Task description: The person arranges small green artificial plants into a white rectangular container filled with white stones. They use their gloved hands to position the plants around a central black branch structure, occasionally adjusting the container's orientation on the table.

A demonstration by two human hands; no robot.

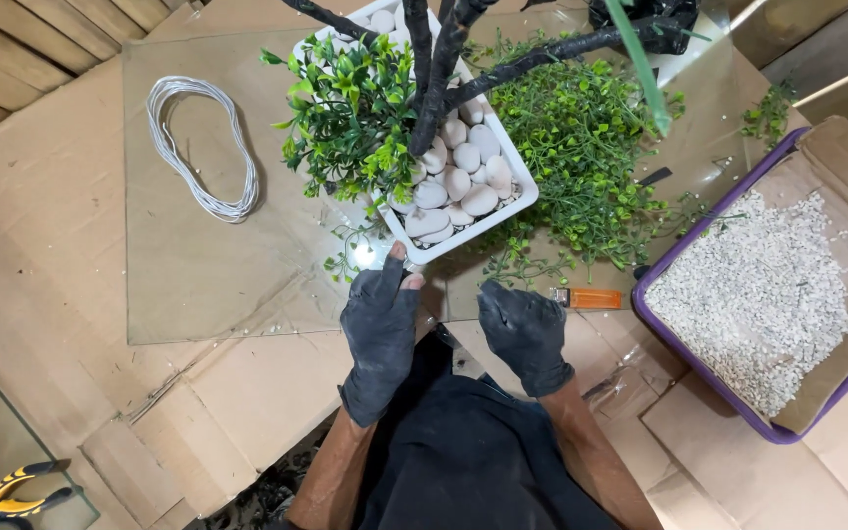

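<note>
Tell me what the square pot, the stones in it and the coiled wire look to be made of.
Pot: probably plastic or glazed ceramic; white, smooth, thin-rimmed, and the left hand touches its corner. Stones: smooth white pebbles, matt, rounded and uneven in shape, so likely real or cast stone. Wire: probably metal under a white plastic coating, since it holds springy loops and has an even, slightly shiny surface.

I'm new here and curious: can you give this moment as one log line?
left hand: gloved, fingertips at white planter corner | right hand: gloved, closed, near orange lighter | planter: white stones, dark branches, green sprigs
</note>
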